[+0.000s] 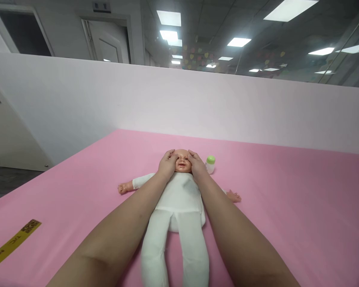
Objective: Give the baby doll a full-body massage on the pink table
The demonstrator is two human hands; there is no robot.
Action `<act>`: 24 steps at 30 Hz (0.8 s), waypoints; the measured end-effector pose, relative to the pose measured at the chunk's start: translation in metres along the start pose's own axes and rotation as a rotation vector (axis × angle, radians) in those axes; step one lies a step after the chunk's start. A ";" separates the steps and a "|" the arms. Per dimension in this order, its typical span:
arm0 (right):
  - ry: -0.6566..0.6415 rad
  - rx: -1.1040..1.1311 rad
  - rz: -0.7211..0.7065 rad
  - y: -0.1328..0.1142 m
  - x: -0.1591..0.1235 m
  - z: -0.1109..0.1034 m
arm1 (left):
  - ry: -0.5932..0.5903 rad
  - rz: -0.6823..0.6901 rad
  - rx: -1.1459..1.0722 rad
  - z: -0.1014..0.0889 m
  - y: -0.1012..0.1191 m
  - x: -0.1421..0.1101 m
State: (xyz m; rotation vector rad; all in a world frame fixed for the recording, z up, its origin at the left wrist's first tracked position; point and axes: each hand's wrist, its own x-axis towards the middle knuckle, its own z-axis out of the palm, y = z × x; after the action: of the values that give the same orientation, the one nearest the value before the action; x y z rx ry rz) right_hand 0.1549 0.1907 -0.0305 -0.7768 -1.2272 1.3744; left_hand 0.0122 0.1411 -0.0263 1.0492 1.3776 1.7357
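A baby doll with a white cloth body lies on its back, its head away from me and its arms spread out. My left hand cups one side of the doll's head, fingers curved round the temple and brow. On the opposite side my right hand holds the head in the same way. The doll's face shows between my two hands; the sides of its head are hidden under my palms. Just right of my right hand stands a small baby bottle with a green cap, partly covered by that hand.
The doll lies on a pink-covered surface. A white wall rises behind it, with glass above. At the left front lies a yellow strip with printed marks. A white door is at far left.
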 end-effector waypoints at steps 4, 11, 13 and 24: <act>-0.006 0.044 0.021 0.003 0.002 -0.004 | -0.002 -0.017 -0.013 0.000 0.000 0.001; -0.035 0.076 0.072 0.004 -0.003 -0.008 | 0.007 -0.001 -0.051 -0.003 -0.007 0.004; -0.043 0.079 0.088 0.002 -0.005 -0.007 | -0.005 0.004 -0.052 -0.003 -0.007 0.004; -0.280 -0.242 0.077 -0.038 -0.030 -0.018 | -0.308 -0.089 0.024 -0.035 0.012 -0.004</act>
State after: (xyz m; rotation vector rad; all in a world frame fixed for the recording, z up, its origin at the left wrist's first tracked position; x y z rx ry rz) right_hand 0.1887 0.1615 -0.0046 -0.8242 -1.6189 1.4491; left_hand -0.0178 0.1196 -0.0190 1.1927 1.2322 1.4275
